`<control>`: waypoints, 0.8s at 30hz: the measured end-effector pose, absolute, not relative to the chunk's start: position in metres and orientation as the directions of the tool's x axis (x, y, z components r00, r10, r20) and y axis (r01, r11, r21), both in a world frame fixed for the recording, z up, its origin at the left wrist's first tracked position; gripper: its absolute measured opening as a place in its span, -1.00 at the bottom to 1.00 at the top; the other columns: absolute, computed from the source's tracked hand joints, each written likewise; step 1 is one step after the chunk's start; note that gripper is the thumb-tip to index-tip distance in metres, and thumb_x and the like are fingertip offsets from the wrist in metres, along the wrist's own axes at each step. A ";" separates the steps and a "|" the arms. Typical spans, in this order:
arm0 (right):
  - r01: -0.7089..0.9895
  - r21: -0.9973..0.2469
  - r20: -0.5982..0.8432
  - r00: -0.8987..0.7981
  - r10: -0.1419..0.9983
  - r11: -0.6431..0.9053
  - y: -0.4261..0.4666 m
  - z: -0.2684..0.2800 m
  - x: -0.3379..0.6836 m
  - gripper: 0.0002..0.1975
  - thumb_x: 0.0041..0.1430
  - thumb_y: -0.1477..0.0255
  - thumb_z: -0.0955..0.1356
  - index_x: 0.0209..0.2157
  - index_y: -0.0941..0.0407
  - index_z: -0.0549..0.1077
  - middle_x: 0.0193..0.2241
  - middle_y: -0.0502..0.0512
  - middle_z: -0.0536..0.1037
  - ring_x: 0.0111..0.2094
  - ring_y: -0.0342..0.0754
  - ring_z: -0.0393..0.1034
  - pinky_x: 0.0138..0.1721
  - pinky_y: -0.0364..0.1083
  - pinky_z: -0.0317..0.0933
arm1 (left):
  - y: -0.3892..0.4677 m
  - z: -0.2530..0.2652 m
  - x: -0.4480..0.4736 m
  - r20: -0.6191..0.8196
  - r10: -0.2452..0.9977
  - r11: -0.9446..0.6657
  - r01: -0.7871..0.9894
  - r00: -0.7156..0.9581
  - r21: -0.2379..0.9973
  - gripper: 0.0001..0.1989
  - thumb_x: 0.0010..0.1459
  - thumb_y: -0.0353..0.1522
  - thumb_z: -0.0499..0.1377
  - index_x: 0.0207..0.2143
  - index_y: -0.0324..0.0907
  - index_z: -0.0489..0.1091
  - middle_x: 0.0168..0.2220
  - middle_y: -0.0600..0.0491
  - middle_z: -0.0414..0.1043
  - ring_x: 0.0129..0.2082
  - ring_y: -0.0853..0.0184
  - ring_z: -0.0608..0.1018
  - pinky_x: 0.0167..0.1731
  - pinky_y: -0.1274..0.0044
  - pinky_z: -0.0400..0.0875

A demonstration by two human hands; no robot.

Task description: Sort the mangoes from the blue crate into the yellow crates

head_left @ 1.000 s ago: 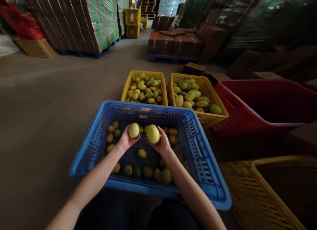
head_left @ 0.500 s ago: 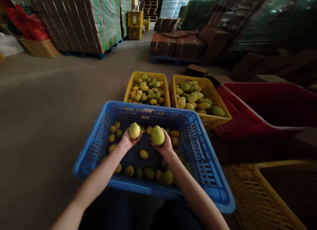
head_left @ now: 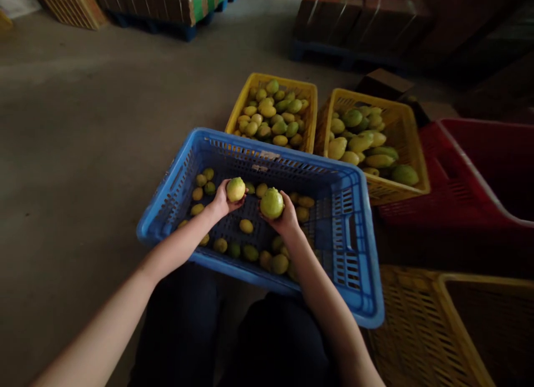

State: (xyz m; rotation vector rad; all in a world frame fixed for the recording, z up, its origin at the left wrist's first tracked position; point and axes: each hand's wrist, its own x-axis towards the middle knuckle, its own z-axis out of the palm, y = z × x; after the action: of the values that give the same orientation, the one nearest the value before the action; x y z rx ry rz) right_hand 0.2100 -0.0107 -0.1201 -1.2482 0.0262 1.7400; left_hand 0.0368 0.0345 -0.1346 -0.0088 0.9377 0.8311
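Observation:
My left hand is wrapped around a yellow-green lemon, held up over the blue crate. Beside it, my right hand cups a larger, greener lemon from below and the right side. A small gap separates the two fruits, and both have their knobbed ends upward. Beneath my hands, a single yellow lemon lies mid-floor in the crate. Several more yellow and green lemons line the crate's walls; my forearms hide some of them.
Behind the blue crate stand a yellow crate of smaller lemons and another yellow crate of larger ones. A red crate is at right, with a yellow crate nearer. Cartons on pallets stand farther back.
The view has tipped downward and turned slightly left, so the crates sit higher and more of my legs shows. Both hands keep their lemons over the blue crate.

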 end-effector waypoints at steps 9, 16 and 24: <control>-0.562 -0.531 -0.748 -0.039 0.662 -0.634 -0.014 -0.117 0.206 -0.76 0.13 0.21 0.29 -0.40 0.10 0.40 -0.67 -0.03 0.44 -0.58 -0.08 0.41 -0.58 -0.12 0.37 | 0.033 -0.143 0.034 -0.773 0.598 0.699 -0.610 0.212 0.373 -0.53 0.20 -0.17 -0.06 -0.05 -0.34 0.36 -0.54 -0.02 0.44 -0.57 0.28 0.50 -0.60 0.51 0.38; -0.534 -0.510 -0.787 -0.027 0.616 -0.675 -0.013 -0.122 0.203 -0.78 0.18 0.27 0.27 -0.43 0.11 0.41 -0.66 -0.03 0.45 -0.53 -0.07 0.43 -0.48 -0.10 0.40 | 0.032 -0.143 0.036 -0.738 0.623 0.690 -0.625 0.258 0.365 -0.56 0.20 -0.19 -0.06 -0.08 -0.33 0.38 -0.48 -0.08 0.47 -0.51 0.26 0.51 -0.55 0.49 0.43; -0.562 -0.533 -0.777 0.031 0.628 -0.632 -0.012 -0.120 0.202 -0.80 0.18 0.26 0.28 -0.41 0.09 0.40 -0.66 -0.05 0.44 -0.51 -0.07 0.44 -0.47 -0.10 0.40 | 0.033 -0.135 0.033 -0.738 0.647 0.658 -0.629 0.192 0.413 -0.60 0.19 -0.16 -0.04 -0.16 -0.28 0.38 -0.53 0.00 0.46 -0.54 0.30 0.53 -0.55 0.53 0.45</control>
State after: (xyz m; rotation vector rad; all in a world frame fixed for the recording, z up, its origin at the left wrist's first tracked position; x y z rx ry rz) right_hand 0.2022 -0.0125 -0.1204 -1.4397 -0.0712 1.7368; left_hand 0.0334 0.0326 -0.1350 0.0194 1.0463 0.8956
